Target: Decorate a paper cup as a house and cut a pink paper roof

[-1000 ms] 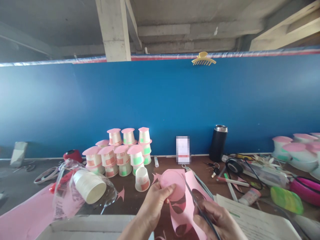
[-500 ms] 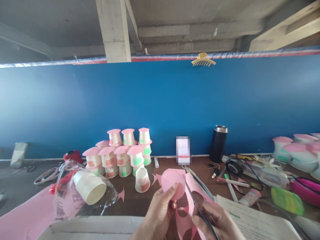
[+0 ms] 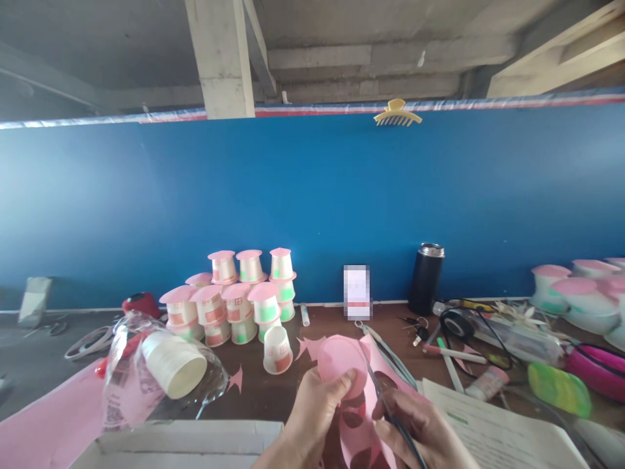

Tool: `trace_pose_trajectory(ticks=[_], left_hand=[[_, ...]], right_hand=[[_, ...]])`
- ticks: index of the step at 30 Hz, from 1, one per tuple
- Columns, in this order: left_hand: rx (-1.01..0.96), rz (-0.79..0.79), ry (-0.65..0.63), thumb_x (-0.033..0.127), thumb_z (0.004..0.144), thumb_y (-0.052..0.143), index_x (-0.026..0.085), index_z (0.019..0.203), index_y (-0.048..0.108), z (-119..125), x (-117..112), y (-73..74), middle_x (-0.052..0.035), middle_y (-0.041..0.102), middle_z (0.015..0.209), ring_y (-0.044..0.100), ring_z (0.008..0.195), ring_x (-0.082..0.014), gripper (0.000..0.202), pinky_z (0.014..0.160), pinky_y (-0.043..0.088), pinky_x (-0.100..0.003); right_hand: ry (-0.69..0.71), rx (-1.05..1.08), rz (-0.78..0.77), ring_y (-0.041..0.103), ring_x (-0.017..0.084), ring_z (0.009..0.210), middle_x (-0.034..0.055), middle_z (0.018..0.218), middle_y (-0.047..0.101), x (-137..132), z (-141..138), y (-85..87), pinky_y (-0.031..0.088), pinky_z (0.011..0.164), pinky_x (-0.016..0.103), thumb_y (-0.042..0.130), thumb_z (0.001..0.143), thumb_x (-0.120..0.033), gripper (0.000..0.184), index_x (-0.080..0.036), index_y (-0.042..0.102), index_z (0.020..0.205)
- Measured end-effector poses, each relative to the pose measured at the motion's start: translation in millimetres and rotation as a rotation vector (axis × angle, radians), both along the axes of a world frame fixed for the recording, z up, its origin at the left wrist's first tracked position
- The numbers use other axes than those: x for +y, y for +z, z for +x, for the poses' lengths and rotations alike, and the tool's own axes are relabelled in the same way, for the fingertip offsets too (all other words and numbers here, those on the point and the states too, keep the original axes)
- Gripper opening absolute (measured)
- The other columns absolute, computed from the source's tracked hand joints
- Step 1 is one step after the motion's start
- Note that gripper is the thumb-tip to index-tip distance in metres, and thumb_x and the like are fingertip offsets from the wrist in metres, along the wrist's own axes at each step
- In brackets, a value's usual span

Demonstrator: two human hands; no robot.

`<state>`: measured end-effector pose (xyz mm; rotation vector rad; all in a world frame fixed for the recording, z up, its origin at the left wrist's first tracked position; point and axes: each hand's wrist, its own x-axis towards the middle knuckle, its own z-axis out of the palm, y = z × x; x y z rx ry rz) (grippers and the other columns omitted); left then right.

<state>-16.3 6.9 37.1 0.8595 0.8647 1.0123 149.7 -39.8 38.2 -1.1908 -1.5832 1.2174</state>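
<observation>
Mid-bench, near edge: we note left hand (image 3: 317, 410) has slid nearer and right in the last second, thumb now over near rim of pink disc (image 3: 342, 361). Disc has shifted slightly right. Left grip pinches disc above bench (image 3: 273, 391). Right hand (image 3: 420, 430) grip is closed round scissors (image 3: 385, 407), blades at disc's right rim. We judge cut advancing round circle.

Pink sheet (image 3: 359, 440) thin, matte, floppy, holed with round cut-outs. Far left, stacked cups (image 3: 234, 299), stiff paper with pink caps. Black flask (image 3: 426, 279) upright by wall, far right.
</observation>
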Motion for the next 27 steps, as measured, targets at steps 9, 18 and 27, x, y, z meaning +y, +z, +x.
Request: trace_pose_trajectory(ticks=[9,18,27], left_hand=[[0.045,0.084,0.008,0.050,0.064,0.079,0.009,0.084,0.072,-6,3,-1.1,-0.0094,0.070,0.071,0.062,0.064,-0.0203,0.047,0.060,0.046,-0.030],[0.045,0.076,-0.009,0.049,0.063,0.080,0.009,0.082,0.072,-8,5,-3.9,-0.0095,0.070,0.072,0.062,0.064,-0.0202,0.046,0.059,0.045,-0.030],[-0.025,0.104,-0.045,0.043,0.073,0.074,0.007,0.089,0.071,-9,4,-4.6,-0.0122,0.070,0.077,0.064,0.067,-0.0215,0.039,0.061,0.047,-0.032]], right_hand=[[-0.053,-0.018,0.106,0.045,0.011,0.055,-0.0026,0.059,0.046,-1,0,11.1,0.039,0.051,0.023,0.067,0.078,-0.056,0.042,-0.017,0.058,0.066],[-0.055,-0.007,0.095,0.044,0.011,0.054,-0.0041,0.057,0.043,0,1,5.2,0.038,0.051,0.022,0.069,0.077,-0.055,0.041,-0.018,0.058,0.065],[-0.014,-0.003,0.064,0.037,0.008,0.048,-0.0058,0.054,0.041,3,3,-1.1,0.031,0.046,0.021,0.068,0.077,-0.055,0.041,-0.019,0.055,0.065]])
